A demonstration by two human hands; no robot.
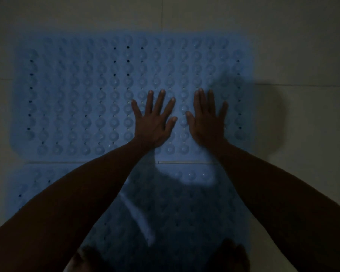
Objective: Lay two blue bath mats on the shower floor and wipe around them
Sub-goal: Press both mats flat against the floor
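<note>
A blue bath mat with rows of round suction cups and small holes lies flat on the pale tiled floor. My left hand presses flat on its near right part, fingers spread. Beside it my right hand also lies flat on the mat, fingers straight. A second blue bath mat lies directly in front of the first, edge to edge with a thin gap. My arms and shadow cover much of the second mat.
Pale floor tiles with grout lines surround the mats on the far side and right. My two feet show at the bottom edge on the near mat. The light is dim.
</note>
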